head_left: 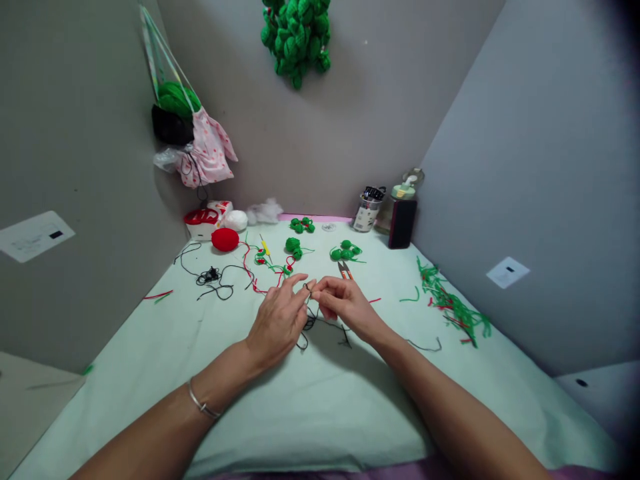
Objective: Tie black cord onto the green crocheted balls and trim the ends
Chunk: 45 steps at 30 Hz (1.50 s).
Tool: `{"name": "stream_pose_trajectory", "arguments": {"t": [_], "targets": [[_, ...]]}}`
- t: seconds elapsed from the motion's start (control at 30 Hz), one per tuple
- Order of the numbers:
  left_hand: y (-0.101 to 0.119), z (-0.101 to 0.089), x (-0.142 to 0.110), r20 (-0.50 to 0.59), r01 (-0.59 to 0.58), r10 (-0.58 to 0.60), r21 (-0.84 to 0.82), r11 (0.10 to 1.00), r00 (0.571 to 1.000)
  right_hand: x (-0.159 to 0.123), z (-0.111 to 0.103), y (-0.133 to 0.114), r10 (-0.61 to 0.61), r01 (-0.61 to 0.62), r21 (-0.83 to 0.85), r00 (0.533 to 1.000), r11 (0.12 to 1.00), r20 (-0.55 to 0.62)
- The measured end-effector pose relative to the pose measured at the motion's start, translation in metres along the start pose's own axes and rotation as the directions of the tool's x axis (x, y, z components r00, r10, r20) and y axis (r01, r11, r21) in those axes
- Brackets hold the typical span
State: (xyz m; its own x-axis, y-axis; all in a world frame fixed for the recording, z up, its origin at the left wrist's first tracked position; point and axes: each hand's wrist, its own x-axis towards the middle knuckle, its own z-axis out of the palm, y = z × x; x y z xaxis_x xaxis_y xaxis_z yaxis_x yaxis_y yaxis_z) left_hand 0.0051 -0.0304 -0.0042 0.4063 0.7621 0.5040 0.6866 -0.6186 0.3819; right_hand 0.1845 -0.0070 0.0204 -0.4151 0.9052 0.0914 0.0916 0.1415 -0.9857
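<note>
My left hand and my right hand meet above the middle of the pale green cloth. A thin black cord runs between their fingertips, and its loose end hangs in loops below. Thumb and forefinger of my right hand pinch the cord. My left fingers are bent around it, with a small loop at the forefinger tip. Just beyond the right hand lie thread snips with orange handles. Small green knitted pieces and a yellow-handled crochet hook lie past the left hand.
A red yarn ball and a black cord tangle lie left. Green and red yarn scraps spread along the right wall. At the back right stand a pen tin, a bottle and a phone. A pink bag hangs left.
</note>
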Motion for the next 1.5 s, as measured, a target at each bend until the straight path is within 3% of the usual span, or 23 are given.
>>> {"name": "stream_pose_trajectory", "arguments": {"t": [0.1, 0.17, 0.33, 0.4, 0.5, 0.67, 0.8, 0.93, 1.2, 1.5], "targets": [[-0.003, -0.003, 0.002, -0.018, 0.052, -0.055, -0.154, 0.987, 0.998, 0.001, -0.001, 0.002, -0.066, 0.053, -0.122, 0.993, 0.991, -0.101], [-0.005, -0.005, 0.004, -0.029, 0.141, -0.161, -0.344, 0.928, 0.987, 0.000, 0.000, 0.003, -0.129, 0.095, -0.238, 0.983, 0.967, -0.130], [-0.008, -0.010, 0.009, 0.089, 0.372, -0.437, -0.688, 0.624, 0.895, -0.006, 0.007, 0.006, -0.257, 0.167, -0.466, 0.957, 0.869, -0.136], [-0.009, -0.011, 0.011, 0.152, 0.424, -0.484, -0.740, 0.522, 0.862, -0.008, 0.011, 0.008, -0.298, 0.198, -0.525, 0.948, 0.828, -0.112], [-0.008, -0.010, 0.012, 0.197, 0.445, -0.501, -0.778, 0.443, 0.843, -0.010, 0.014, 0.010, -0.350, 0.234, -0.599, 0.933, 0.766, -0.082], [-0.009, -0.010, 0.011, 0.192, 0.434, -0.506, -0.798, 0.418, 0.841, -0.010, 0.014, 0.009, -0.397, 0.249, -0.647, 0.913, 0.721, -0.091], [-0.010, -0.011, 0.010, 0.187, 0.472, -0.559, -0.774, 0.422, 0.808, -0.009, 0.012, 0.009, -0.408, 0.237, -0.658, 0.906, 0.715, -0.117], [-0.011, -0.011, 0.010, 0.206, 0.470, -0.535, -0.775, 0.423, 0.819, -0.010, 0.013, 0.009, -0.416, 0.252, -0.659, 0.904, 0.708, -0.101], [-0.009, -0.008, 0.011, 0.261, 0.469, -0.526, -0.826, 0.312, 0.810, -0.012, 0.017, 0.009, -0.455, 0.295, -0.668, 0.887, 0.683, -0.073], [-0.007, -0.008, 0.009, 0.277, 0.458, -0.519, -0.849, 0.262, 0.809, -0.012, 0.016, 0.010, -0.503, 0.330, -0.682, 0.862, 0.652, -0.064]]}}
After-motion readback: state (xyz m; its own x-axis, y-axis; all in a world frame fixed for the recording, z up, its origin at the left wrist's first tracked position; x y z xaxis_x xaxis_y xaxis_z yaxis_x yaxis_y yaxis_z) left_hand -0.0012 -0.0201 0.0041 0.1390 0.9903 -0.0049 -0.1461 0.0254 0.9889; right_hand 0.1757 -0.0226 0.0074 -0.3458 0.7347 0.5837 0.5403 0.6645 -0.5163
